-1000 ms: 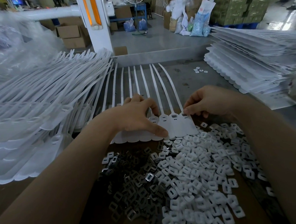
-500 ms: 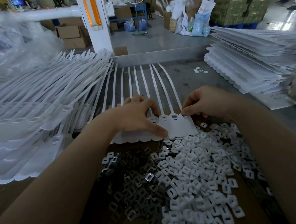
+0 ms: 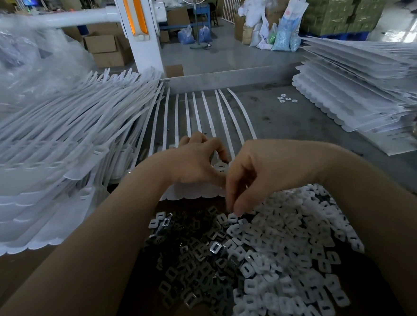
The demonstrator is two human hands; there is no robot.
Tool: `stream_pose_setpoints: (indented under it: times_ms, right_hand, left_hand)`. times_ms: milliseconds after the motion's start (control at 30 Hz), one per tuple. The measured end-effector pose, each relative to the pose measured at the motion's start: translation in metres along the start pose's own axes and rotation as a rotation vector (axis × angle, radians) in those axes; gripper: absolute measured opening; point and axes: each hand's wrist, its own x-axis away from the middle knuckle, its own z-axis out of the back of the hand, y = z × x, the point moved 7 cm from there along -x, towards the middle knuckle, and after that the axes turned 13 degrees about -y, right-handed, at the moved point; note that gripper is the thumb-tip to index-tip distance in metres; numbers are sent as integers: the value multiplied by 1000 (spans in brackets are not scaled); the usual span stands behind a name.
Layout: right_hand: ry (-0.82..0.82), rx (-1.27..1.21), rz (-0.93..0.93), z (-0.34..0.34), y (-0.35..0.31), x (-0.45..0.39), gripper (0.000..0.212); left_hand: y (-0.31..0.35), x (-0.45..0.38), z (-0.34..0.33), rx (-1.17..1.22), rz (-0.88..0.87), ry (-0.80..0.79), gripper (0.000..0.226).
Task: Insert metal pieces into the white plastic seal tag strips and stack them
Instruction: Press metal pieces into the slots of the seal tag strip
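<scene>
A white seal tag strip sheet [image 3: 192,194] lies flat ahead of me, its long tails [image 3: 205,113] pointing away. My left hand [image 3: 193,161] rests on the tag heads, with its index finger arched and its thumb pinching one head [image 3: 220,167]. My right hand [image 3: 260,171] hangs over the near edge of the sheet. Its bunched fingertips point down and touch the top of the white plastic piece pile [image 3: 294,238]. Whether they hold a piece is hidden. Dark metal pieces [image 3: 185,265] lie in a heap to the left of the white ones.
A tall stack of strip sheets [image 3: 53,144] fills the left side, with crumpled clear plastic [image 3: 10,60] behind it. Another stack [image 3: 358,93] sits at the right. A few loose white pieces [image 3: 287,99] lie on the grey table. A white post [image 3: 139,29] stands beyond the table's raised far edge.
My right hand left the rightmost tag heads and swung down and left to the piece piles. The left hand stayed on the sheet.
</scene>
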Motion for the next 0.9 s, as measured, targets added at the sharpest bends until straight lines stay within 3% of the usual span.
stream_pose_setpoints:
  times_ms: [367,800,900]
  right_hand:
    - [55,199,-63,-12,-9,-21,16]
    - [52,220,-68,-11,-10,-20,9]
    - [124,145,-22,-3,-10,-14,11]
  left_hand:
    - [-7,-10,0,-37,-8,41,50]
    - [-4,-8,1,-62,7,36,54]
    - [-2,-4,1,-90,-6,20,53]
